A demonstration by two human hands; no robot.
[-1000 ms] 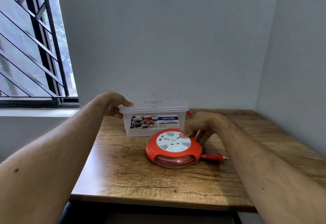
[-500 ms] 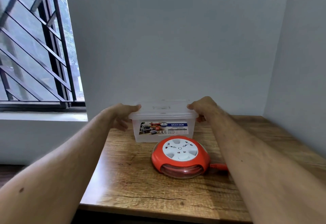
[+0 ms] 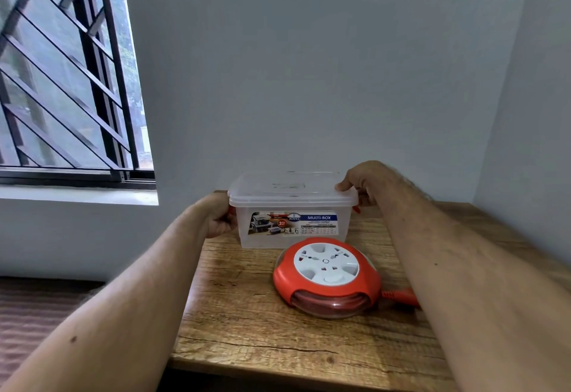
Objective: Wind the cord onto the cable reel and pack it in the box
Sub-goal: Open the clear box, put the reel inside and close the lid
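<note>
Fingers of left hand [image 3: 220, 218] wrapped round left end of clear lidded box [image 3: 292, 206]; fingers of right hand [image 3: 363, 182] gripping right end, thumb on lid rim. Orange cable reel [image 3: 326, 277] flat on wooden table [image 3: 247, 323], just in front of box, cord apparently wound inside. Probably light, rigid, smooth plastic; best taken by the end ledges. Red latches mostly hidden behind hands. Plug [image 3: 400, 296] partly covered by right forearm. Box contents hard to make out.

Bare table [image 3: 234, 323] left of reel [image 3: 327, 280]; box [image 3: 292, 215] close against wall [image 3: 309, 82] behind.
</note>
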